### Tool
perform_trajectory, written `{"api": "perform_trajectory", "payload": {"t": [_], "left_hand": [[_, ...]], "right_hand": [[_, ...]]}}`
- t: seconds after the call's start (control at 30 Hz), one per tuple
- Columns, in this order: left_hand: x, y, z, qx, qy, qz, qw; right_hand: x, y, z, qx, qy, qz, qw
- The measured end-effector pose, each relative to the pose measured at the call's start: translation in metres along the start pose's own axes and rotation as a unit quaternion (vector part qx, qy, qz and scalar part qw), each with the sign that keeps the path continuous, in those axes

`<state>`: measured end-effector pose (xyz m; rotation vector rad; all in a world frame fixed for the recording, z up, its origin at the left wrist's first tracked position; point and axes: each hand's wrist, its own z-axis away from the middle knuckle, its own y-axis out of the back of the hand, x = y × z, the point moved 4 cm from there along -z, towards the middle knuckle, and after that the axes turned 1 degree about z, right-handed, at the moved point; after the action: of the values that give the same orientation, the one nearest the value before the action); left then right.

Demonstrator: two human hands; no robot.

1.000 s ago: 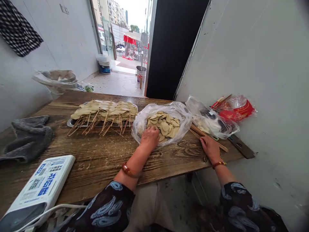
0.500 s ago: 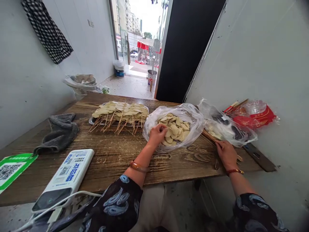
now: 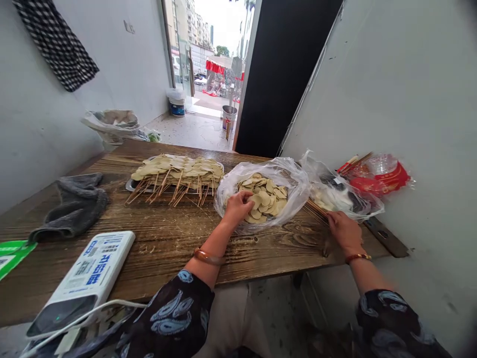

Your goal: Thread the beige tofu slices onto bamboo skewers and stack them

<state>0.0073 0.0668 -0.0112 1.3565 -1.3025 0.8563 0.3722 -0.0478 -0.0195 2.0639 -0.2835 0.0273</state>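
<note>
My left hand (image 3: 237, 208) is inside the rim of a clear plastic bag (image 3: 294, 186), its thumb and fingertips pinched at the edge of a pale, thin round slice (image 3: 256, 201). Many similar slices (image 3: 274, 194) lie heaped in the bag. To the right, my right hand (image 3: 345, 231) is closed over the near end of a bundle of thin bamboo skewers (image 3: 316, 210) lying on the table; how many it grips is hidden. Left of the bag, a metal tray (image 3: 130, 185) bears layered skewered slices (image 3: 179, 169), their sticks pointing toward me.
The wooden table (image 3: 179, 238) also carries a grey cloth (image 3: 74, 209), a white device (image 3: 84, 283) with a cable and a green QR card (image 3: 15, 258). A second plastic bag (image 3: 335, 191), a red package (image 3: 383, 179) and a dark flat blade-like piece (image 3: 385, 237) lie along the right wall.
The whole view has shifted slightly, moving everything a little left. My left hand stays pinched at the slices, and my right hand stays at the skewers, its fingers slightly shifted.
</note>
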Motion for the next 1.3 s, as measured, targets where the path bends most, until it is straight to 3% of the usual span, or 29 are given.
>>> {"api": "perform_trajectory", "payload": {"t": [0.2,0.4,0.57,1.03,1.3], "left_hand": [[0.003,0.003,-0.001,-0.002,-0.003,-0.046,0.999],[0.007,0.004,0.001,-0.004,-0.011,-0.060,0.998],[0.005,0.003,0.002,0.000,-0.015,-0.057,0.998],[0.005,0.001,0.003,0.003,-0.022,-0.054,0.998],[0.005,0.001,0.001,-0.002,-0.027,-0.057,0.998]], "right_hand": [[-0.014,-0.011,0.008,0.007,-0.012,-0.026,1.000],[-0.029,-0.014,0.017,-0.004,0.029,-0.080,0.996],[-0.031,-0.014,0.018,-0.057,0.076,-0.100,0.990],[-0.034,-0.013,0.000,-0.156,0.087,0.022,0.984],[-0.037,-0.011,0.003,-0.148,0.034,0.085,0.985]]}}
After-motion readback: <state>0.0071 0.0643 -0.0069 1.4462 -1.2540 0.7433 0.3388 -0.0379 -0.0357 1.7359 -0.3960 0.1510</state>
